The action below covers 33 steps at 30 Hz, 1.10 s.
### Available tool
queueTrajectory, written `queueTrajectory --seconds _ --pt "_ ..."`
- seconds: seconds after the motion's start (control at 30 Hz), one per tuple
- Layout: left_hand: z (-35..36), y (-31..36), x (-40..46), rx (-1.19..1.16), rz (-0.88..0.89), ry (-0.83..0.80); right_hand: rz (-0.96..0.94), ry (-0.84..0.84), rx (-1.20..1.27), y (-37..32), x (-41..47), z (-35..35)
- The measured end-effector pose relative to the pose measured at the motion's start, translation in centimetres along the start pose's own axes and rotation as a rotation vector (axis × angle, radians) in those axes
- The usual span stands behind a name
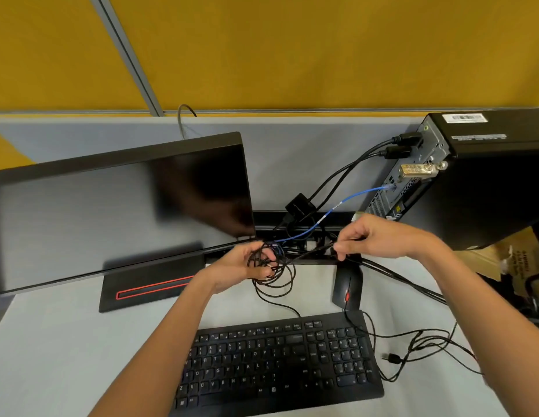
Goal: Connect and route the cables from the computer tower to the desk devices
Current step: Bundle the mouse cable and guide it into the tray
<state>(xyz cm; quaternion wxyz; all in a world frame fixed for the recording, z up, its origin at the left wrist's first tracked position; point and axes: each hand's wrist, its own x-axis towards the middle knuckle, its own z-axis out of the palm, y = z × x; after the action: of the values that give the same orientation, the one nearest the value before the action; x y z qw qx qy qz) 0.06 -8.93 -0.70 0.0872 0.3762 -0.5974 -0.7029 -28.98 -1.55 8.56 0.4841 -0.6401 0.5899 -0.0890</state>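
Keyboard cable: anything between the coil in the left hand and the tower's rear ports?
Yes. The left hand grips the coiled black cable. Between it and the computer tower rear panel run the blue network cable, two thick black cables and a small black adapter box. The right hand pinches a strand there.

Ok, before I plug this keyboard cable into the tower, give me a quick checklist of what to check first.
1. Coiled cable secured: ok, the left hand grips the loops.
2. Free run held: ok, the right hand pinches a black strand by the desk's cable slot.
3. Coil traces to the keyboard: ok, a strand runs down to its back edge.
4. Plug end of this cable located: cannot tell, hidden in the loops.
5. Free port on the tower: cannot tell, the rear panel is too small to read.
6. Mouse plug: not ok, it lies loose on the desk.
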Motion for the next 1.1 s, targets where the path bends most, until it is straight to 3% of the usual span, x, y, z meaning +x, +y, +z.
queueTrajectory --seconds 0.2,0.3,0.43,0.57,0.63,0.73,0.83,0.9,1.0,1.1 --pt "1.8 2.2 -0.3 0.542 -0.011 0.013 -0.078 0.301 -0.206 0.7 1.6 2.3" --pt "2.2 4.7 -0.7 0.764 -0.131 0.045 -0.059 0.488 -0.299 -0.2 1.7 3.3" --pt "2.7 9.2 -1.6 1.015 -0.375 -0.015 -0.048 0.520 -0.431 -1.3 1.8 4.0" --pt "5.0 12.9 -0.3 0.858 -0.050 0.176 -0.094 0.545 -0.615 -2.2 2.0 4.4" --pt "6.4 14.7 1.2 0.741 0.103 0.196 -0.118 0.575 -0.679 -2.7 2.2 4.8" --pt "8.8 15.5 4.2 0.636 0.071 0.102 -0.125 0.550 -0.586 -3.4 3.1 5.6" --pt "10.8 13.5 6.6 0.598 0.071 0.234 -0.124 0.527 -0.480 -4.2 3.0 5.8" --pt "10.8 13.1 8.0 0.490 0.117 0.282 -0.088 0.491 -0.564 -3.4 3.2 5.2" --pt "10.1 15.4 9.1 0.517 0.000 0.001 -0.039 0.370 -0.733 -2.1 3.9 4.4" --pt "9.5 15.8 10.5 0.383 0.104 0.085 -0.185 0.446 -0.787 -1.0 3.1 4.0"
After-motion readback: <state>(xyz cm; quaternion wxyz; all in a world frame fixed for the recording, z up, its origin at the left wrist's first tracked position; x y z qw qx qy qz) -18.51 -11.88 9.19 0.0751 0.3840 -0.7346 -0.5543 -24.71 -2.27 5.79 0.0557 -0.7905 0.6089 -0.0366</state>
